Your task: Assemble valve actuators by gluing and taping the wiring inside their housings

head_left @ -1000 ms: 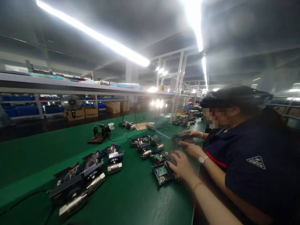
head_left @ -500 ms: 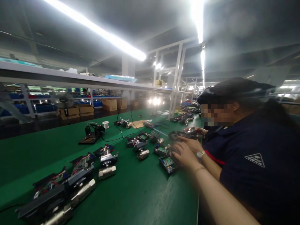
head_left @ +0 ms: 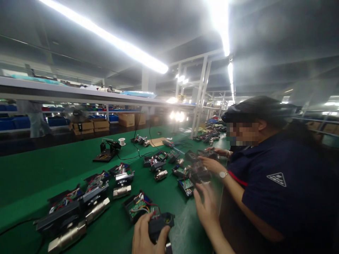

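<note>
My left hand (head_left: 148,234) is wrapped round a black electric valve actuator (head_left: 160,225) at the bottom middle. Its opened cover, with a green circuit board (head_left: 137,206) and coloured wires, lies joined to it on the left. My right hand (head_left: 208,204) is open, thumb and fingers apart, just in front of another opened actuator (head_left: 199,174) that is blurred. That one's cover with a green board (head_left: 186,185) lies to its left. Whether my right fingertips touch it I cannot tell.
Several opened actuators with metal ball valves (head_left: 97,210) line the left of the green table (head_left: 106,243). A black fixture (head_left: 106,151) and a white spool (head_left: 122,141) stand behind. On the right, a co-worker (head_left: 280,183) handles another unit close to my right hand.
My left hand has come into view at the bottom, holding an actuator. My right hand has drawn back toward me from the other actuator, its fingers now apart.
</note>
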### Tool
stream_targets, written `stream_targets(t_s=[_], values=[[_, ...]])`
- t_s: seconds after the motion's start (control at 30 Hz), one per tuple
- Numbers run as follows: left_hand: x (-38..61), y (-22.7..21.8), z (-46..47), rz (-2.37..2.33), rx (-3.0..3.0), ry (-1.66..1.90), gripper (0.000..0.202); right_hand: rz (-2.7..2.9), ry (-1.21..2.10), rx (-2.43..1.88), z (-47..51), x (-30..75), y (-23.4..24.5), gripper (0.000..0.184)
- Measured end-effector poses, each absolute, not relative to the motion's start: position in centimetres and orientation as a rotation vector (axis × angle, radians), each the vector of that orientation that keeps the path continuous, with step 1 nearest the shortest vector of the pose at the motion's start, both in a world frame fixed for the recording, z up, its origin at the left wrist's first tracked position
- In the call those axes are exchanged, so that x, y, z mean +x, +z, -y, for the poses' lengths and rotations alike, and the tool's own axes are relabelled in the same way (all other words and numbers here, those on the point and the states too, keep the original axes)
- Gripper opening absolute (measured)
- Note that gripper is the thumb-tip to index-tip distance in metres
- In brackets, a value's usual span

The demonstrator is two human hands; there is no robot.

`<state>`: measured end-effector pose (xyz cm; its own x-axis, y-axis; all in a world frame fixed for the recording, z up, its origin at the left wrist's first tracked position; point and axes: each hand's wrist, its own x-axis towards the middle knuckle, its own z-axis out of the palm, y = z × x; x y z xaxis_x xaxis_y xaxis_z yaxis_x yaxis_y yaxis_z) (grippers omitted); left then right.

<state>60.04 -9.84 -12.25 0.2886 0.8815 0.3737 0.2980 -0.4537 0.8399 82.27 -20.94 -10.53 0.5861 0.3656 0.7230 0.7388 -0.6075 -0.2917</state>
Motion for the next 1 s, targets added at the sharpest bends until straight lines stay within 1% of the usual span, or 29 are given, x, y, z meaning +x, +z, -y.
stream_targets(t_s=[0.07, 0.13, 0.23, 0.3, 0.4, 0.43, 0.57, 0.73, 0.87, 1.0], values=[[62.9, -11.6, 9.3, -1.053, 1.874, 1.173, 0.04, 0.942, -0.781, -2.211, 21.4, 79.1, -12.1, 0.044], [64.9, -11.0, 8.7, -1.064, 1.853, 1.169, 0.042, 0.99, -0.745, -2.224, 21.3, 77.2, -13.1, 0.039], [66.2, -10.7, 7.8, -1.087, 1.829, 1.181, 0.051, 0.992, -0.753, -2.301, 20.1, 77.2, -12.7, 0.034], [66.3, -10.9, 7.4, -1.078, 1.818, 1.21, 0.055, 0.998, -0.779, -2.366, 18.8, 78.5, -11.4, 0.04], [66.1, -11.6, 7.1, -1.026, 1.812, 1.258, 0.057, 1.087, -0.772, -2.453, 16.7, 81.1, -9.3, 0.06], [66.0, -11.9, 7.0, -1.01, 1.81, 1.27, 0.057, 1.119, -0.753, -2.483, 16.1, 81.9, -8.9, 0.063], [66.1, -13.0, 6.5, -0.969, 1.797, 1.303, 0.053, 1.154, -0.67, -2.606, 15.3, 84.5, -8.7, 0.059], [66.5, -13.6, 6.6, -0.949, 1.773, 1.315, 0.045, 1.133, -0.621, -2.684, 16.9, 87.7, -9.4, 0.055], [67.0, -13.6, 7.2, -0.98, 1.725, 1.362, 0.042, 1.109, -0.569, -2.657, 17.3, 90.9, -9.2, 0.053], [67.5, -13.7, 6.9, -0.967, 1.706, 1.371, 0.04, 1.035, -0.559, -2.523, 16.2, 92.0, -8.9, 0.051]])
